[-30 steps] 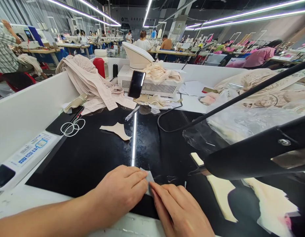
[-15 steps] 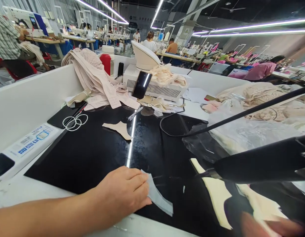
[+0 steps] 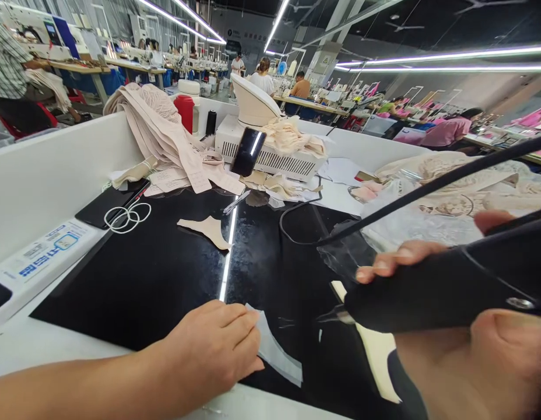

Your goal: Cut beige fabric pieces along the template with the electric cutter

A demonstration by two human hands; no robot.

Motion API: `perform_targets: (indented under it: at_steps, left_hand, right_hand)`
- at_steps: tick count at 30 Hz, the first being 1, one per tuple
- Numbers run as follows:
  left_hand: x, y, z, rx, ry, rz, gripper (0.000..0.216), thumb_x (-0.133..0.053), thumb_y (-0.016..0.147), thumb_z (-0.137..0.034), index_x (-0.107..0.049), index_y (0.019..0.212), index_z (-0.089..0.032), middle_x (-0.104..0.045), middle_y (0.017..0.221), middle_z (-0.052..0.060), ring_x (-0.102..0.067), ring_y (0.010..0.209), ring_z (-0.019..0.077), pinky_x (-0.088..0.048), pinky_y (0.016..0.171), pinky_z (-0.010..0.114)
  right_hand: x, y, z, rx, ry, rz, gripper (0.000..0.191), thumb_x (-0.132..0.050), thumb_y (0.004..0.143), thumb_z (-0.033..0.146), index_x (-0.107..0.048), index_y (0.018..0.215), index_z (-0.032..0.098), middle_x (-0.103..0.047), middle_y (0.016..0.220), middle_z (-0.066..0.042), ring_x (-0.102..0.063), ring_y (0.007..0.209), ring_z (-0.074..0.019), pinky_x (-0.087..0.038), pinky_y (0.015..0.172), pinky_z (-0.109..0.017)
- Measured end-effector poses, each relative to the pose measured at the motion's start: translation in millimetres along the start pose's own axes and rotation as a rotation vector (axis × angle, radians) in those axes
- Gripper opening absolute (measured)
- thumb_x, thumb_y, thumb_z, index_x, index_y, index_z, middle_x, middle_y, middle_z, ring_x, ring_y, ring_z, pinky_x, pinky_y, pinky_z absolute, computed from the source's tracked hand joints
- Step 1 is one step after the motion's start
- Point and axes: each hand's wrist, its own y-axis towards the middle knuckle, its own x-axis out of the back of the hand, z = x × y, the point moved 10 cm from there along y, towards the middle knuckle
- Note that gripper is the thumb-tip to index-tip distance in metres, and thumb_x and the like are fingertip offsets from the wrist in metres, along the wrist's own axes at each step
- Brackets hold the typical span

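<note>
1. This is a sewing workshop, one large hall beneath long strip lights (image 3: pixel 277 26) and ceiling fans (image 3: pixel 400 27).
2. Tables (image 3: pixel 314 105) with sewing machines (image 3: pixel 17 30) stand in rows far back, thread cones (image 3: pixel 292 69) among them.
3. Several workers (image 3: pixel 264 83) are spread along these rows.
4. Pink cloth (image 3: pixel 533 118) lies heaped on the right.
5. Nearest, a white-walled bench (image 3: pixel 47 157) holds pale fabric (image 3: pixel 165 128), a black spool (image 3: pixel 211 122) and cut pieces (image 3: pixel 207 230).
6. Lettering (image 3: pixel 258 35) marks the far wall.
</note>
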Motion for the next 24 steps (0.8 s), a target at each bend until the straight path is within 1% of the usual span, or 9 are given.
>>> perform_targets:
  at_steps: [1, 2, 3, 7, 10, 13, 15, 18, 24]
  left_hand:
    - [-0.4, -0.6, 0.3, 0.002, -0.007, 0.0, 0.02, -0.055, 0.1, -0.029, -0.066, 0.099, -0.012, -0.073, 0.11, 0.006, -0.067, 0.102, 0.0168, -0.055, 0.075, 0.029]
    - [-1.6, -1.3, 0.4, 0.003, -0.008, 0.006, 0.02, -0.055, 0.101, -0.029, -0.066, 0.1, -0.012, -0.073, 0.111, 0.006, -0.066, 0.102, 0.0171, -0.055, 0.075, 0.029]
    - [-3.0, -2.1, 0.2, 0.0, -0.004, 0.017, 0.021, -0.054, 0.101, -0.029, -0.066, 0.101, -0.012, -0.073, 0.111, 0.006, -0.066, 0.102, 0.0173, -0.055, 0.075, 0.029]
    - [-5.6, -4.9, -1.6, -0.014, 0.008, 0.035, 0.023, -0.052, 0.102, -0.03, -0.066, 0.105, -0.012, -0.072, 0.113, 0.005, -0.066, 0.103, 0.0179, -0.055, 0.076, 0.03]
    - [-4.4, -5.5, -2.3, -0.016, 0.013, 0.027, 0.024, -0.053, 0.102, -0.031, -0.066, 0.106, -0.012, -0.072, 0.116, 0.006, -0.066, 0.105, 0.018, -0.056, 0.078, 0.03]
    - [-3.1, -4.9, -2.3, -0.016, 0.018, 0.021, 0.024, -0.052, 0.102, -0.031, -0.066, 0.105, -0.012, -0.072, 0.115, 0.006, -0.066, 0.104, 0.0176, -0.056, 0.076, 0.03]
    - [-2.9, -4.3, -2.4, -0.02, 0.02, 0.022, 0.023, -0.052, 0.102, -0.03, -0.066, 0.104, -0.012, -0.072, 0.114, 0.006, -0.066, 0.103, 0.0176, -0.056, 0.075, 0.03]
    - [-2.9, -3.8, -2.5, -0.024, 0.021, 0.024, 0.022, -0.053, 0.102, -0.029, -0.066, 0.105, -0.011, -0.072, 0.114, 0.006, -0.066, 0.104, 0.0179, -0.055, 0.076, 0.03]
    - [-3.3, -4.7, -3.4, -0.022, 0.017, 0.035, 0.023, -0.053, 0.102, -0.029, -0.065, 0.108, -0.011, -0.072, 0.114, 0.006, -0.065, 0.105, 0.0185, -0.054, 0.077, 0.03]
  right_hand:
    - [-10.2, -0.5, 0.5, -0.064, 0.098, -0.001, 0.043, -0.07, 0.08, 0.062, -0.064, 0.114, 0.037, -0.055, 0.091, -0.006, -0.058, 0.075, -0.0252, -0.057, 0.064, -0.045]
    - [-16.8, -0.8, 7.0, -0.057, 0.158, -0.023, 0.049, -0.074, 0.072, 0.067, -0.066, 0.11, 0.037, -0.055, 0.088, -0.005, -0.057, 0.072, -0.0244, -0.056, 0.062, -0.044]
    - [-25.8, -1.4, 8.6, -0.093, 0.176, -0.009, 0.05, -0.073, 0.071, 0.068, -0.066, 0.11, 0.036, -0.056, 0.087, -0.005, -0.057, 0.073, -0.0248, -0.056, 0.064, -0.045]
    - [-50.1, -2.9, 11.2, -0.176, 0.149, 0.083, 0.052, -0.063, 0.082, 0.067, -0.057, 0.123, 0.037, -0.056, 0.088, -0.005, -0.062, 0.076, -0.0261, -0.058, 0.065, -0.046]
    - [-58.7, -3.2, 8.7, -0.184, 0.247, 0.117, 0.05, -0.071, 0.077, 0.066, -0.055, 0.112, 0.034, -0.056, 0.084, -0.003, -0.064, 0.073, -0.025, -0.06, 0.063, -0.044]
    - [-70.0, -5.4, 11.4, -0.11, 0.398, 0.185, 0.043, -0.078, 0.075, 0.057, -0.053, 0.1, 0.032, -0.057, 0.084, 0.001, -0.063, 0.066, -0.0205, -0.059, 0.056, -0.039]
    - [-74.8, -8.2, 12.1, -0.072, 0.468, 0.207, 0.038, -0.078, 0.079, 0.05, -0.052, 0.1, 0.032, -0.059, 0.081, 0.003, -0.061, 0.059, -0.0178, -0.056, 0.05, -0.036]
    - [-73.1, -10.9, 8.9, -0.057, 0.514, 0.153, 0.035, -0.077, 0.082, 0.045, -0.049, 0.101, 0.034, -0.058, 0.074, 0.005, -0.057, 0.05, -0.0154, -0.052, 0.044, -0.032]
    - [-69.4, -14.3, 3.2, -0.039, 0.543, 0.053, 0.04, -0.081, 0.08, 0.039, -0.051, 0.106, 0.032, -0.06, 0.076, 0.005, -0.057, 0.053, -0.0154, -0.051, 0.045, -0.032]
